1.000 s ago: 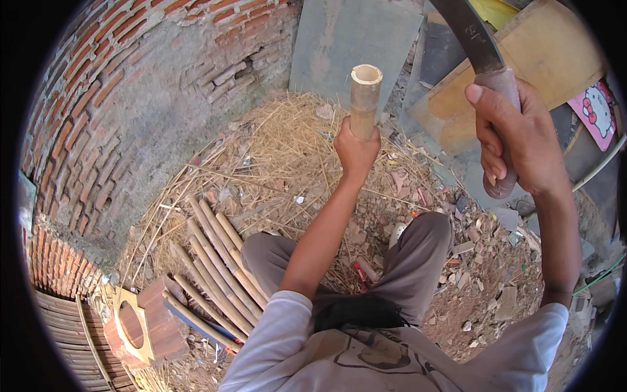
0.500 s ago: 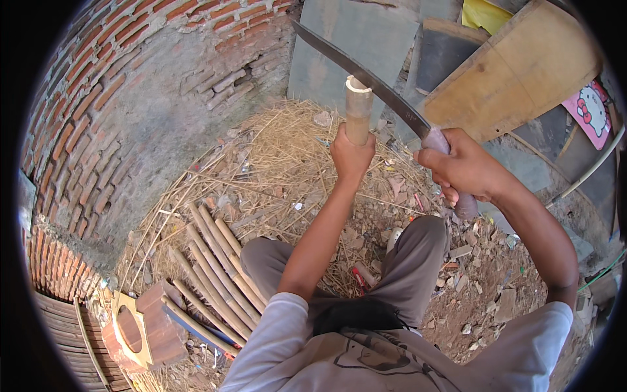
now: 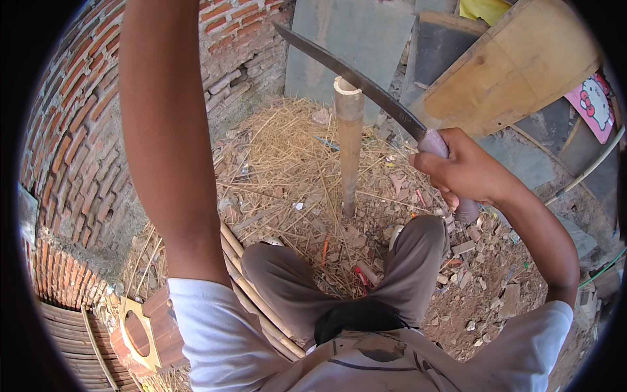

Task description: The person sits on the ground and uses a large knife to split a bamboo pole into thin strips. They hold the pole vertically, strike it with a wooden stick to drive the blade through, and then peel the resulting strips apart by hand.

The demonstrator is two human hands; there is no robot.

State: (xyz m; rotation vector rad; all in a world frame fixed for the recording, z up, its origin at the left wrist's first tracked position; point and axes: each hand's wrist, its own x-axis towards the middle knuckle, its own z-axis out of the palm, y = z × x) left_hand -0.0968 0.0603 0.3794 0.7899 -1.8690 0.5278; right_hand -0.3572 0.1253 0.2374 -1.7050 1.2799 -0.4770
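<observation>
My right hand [image 3: 467, 166] is closed round the grip of a machete [image 3: 385, 101] with a long dark blade. The blade reaches up and to the left, lying across the cut top end of an upright bamboo pole [image 3: 350, 140]. No hand is on the pole, whose lower end meets the ground in front of my knees. My left forearm [image 3: 160, 98] is raised on the left side and runs out past the upper edge, so my left hand is out of sight.
Several bamboo poles [image 3: 271, 313] lie beside my left leg. A brick wall [image 3: 98, 124] rises at left. Straw [image 3: 281, 144] and rubble [image 3: 503, 287] cover the ground. Boards, including a brown panel [image 3: 509, 65], lean at far right. A brown box [image 3: 157, 320] with a round hole sits lower left.
My left hand has let go of the bamboo pole and swung up and left out of the picture. The machete stays on the pole's top, with my right hand barely moved.
</observation>
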